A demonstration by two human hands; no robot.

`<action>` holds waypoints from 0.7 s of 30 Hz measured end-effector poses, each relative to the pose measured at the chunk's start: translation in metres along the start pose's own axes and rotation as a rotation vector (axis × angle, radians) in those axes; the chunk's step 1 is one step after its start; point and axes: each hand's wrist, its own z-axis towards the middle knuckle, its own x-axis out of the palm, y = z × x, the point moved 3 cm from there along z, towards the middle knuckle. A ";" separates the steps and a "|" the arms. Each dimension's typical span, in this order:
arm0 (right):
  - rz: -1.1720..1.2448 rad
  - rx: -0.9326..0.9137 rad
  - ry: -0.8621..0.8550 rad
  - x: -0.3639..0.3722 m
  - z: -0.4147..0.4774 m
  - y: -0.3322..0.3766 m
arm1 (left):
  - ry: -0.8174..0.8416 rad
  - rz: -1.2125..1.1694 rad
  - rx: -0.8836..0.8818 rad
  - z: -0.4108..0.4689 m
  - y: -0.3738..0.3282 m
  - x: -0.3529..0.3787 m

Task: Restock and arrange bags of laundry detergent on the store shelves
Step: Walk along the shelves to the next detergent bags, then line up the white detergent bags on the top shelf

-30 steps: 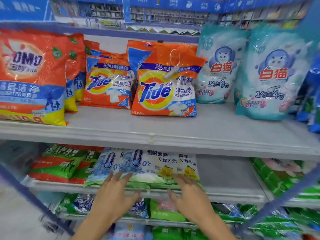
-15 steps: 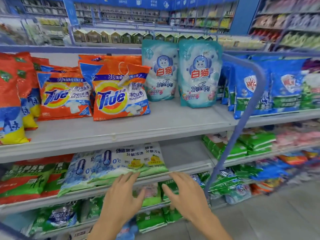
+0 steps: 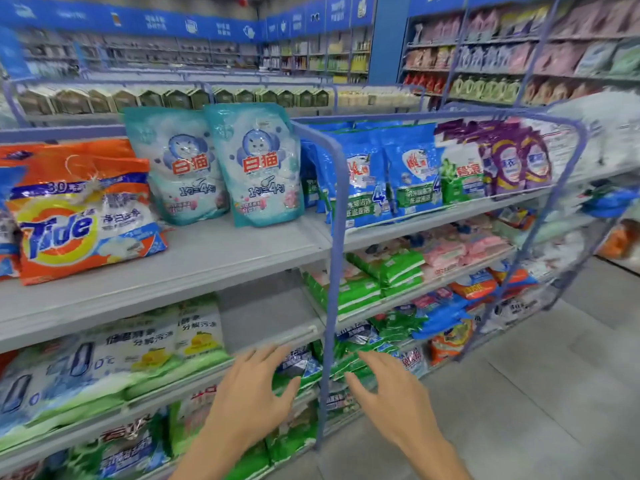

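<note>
Head view, single frame. Landmark: blue upright post [image 3: 333, 265] of the shelf rack.

Hands: left hand [image 3: 251, 393] hovers just left of the post, right hand [image 3: 391, 396] just right of it. They are apart, fingers spread and relaxed, and neither holds anything. Both sit in front of the lower shelves, touching no bag as far as I can tell.

Stock: pale blue-and-green detergent bags [image 3: 114, 362] lie flat on the second shelf [image 3: 270, 306], well left of the post. Between them and the post that shelf shows bare grey. One level up, left of the post: an orange Tide bag [image 3: 83, 223] leaning back, and teal white-cat pouches [image 3: 256, 168] upright, nearer the post. Right of the post: green bags [image 3: 384, 271] stacked flat.

Judgement: hands are between bags, and the bare stretch left of the post looks like the slot to fill. To do it well, take the next bag by both sides, lay it flat beside the pale stack with the label out and the front edge level with the shelf lip, clear of the post. Soft bags will likely slump, so support them from beneath.
</note>
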 end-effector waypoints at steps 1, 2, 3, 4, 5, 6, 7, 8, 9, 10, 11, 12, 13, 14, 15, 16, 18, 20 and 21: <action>0.003 0.024 -0.013 -0.011 -0.002 -0.020 | 0.006 -0.004 0.021 0.008 -0.018 0.007; 0.008 0.049 -0.035 -0.021 -0.004 -0.041 | 0.015 -0.013 0.044 0.018 -0.037 0.015; 0.009 0.072 -0.064 -0.030 -0.005 -0.063 | 0.033 -0.023 0.064 0.028 -0.057 0.024; 0.004 0.093 -0.092 -0.040 -0.006 -0.084 | 0.046 -0.029 0.086 0.038 -0.078 0.033; 0.003 0.122 -0.112 -0.049 -0.007 -0.106 | 0.056 -0.032 0.113 0.047 -0.099 0.043; 0.002 0.150 -0.134 -0.058 -0.009 -0.127 | 0.066 -0.032 0.142 0.056 -0.120 0.053; -0.002 0.179 -0.155 -0.067 -0.010 -0.147 | 0.074 -0.033 0.169 0.064 -0.140 0.061; -0.003 0.207 -0.174 -0.075 -0.013 -0.165 | 0.083 -0.030 0.192 0.071 -0.159 0.071; -0.003 0.240 -0.191 -0.085 -0.016 -0.186 | 0.089 -0.035 0.218 0.080 -0.181 0.083; -0.010 0.256 -0.202 -0.090 -0.017 -0.195 | 0.100 -0.042 0.227 0.085 -0.191 0.088; -0.016 0.277 -0.211 -0.097 -0.018 -0.209 | 0.112 -0.045 0.247 0.091 -0.207 0.096; -0.015 0.307 -0.216 -0.104 -0.019 -0.227 | 0.130 -0.047 0.275 0.100 -0.226 0.107; -0.014 0.332 -0.215 -0.110 -0.020 -0.243 | 0.140 -0.043 0.299 0.108 -0.244 0.116; -0.015 0.354 -0.213 -0.116 -0.018 -0.259 | 0.145 -0.047 0.320 0.118 -0.262 0.124; -0.025 0.371 -0.212 -0.122 -0.015 -0.275 | 0.149 -0.051 0.345 0.127 -0.279 0.132; -0.028 0.383 -0.216 -0.128 -0.011 -0.291 | 0.151 -0.053 0.373 0.138 -0.297 0.139; -0.028 0.418 -0.224 -0.141 -0.001 -0.321 | 0.147 -0.052 0.421 0.163 -0.329 0.156; -0.013 0.458 -0.250 -0.155 0.013 -0.354 | 0.155 -0.057 0.448 0.193 -0.361 0.172; -0.012 0.483 -0.273 -0.163 0.021 -0.371 | 0.159 -0.064 0.455 0.209 -0.379 0.181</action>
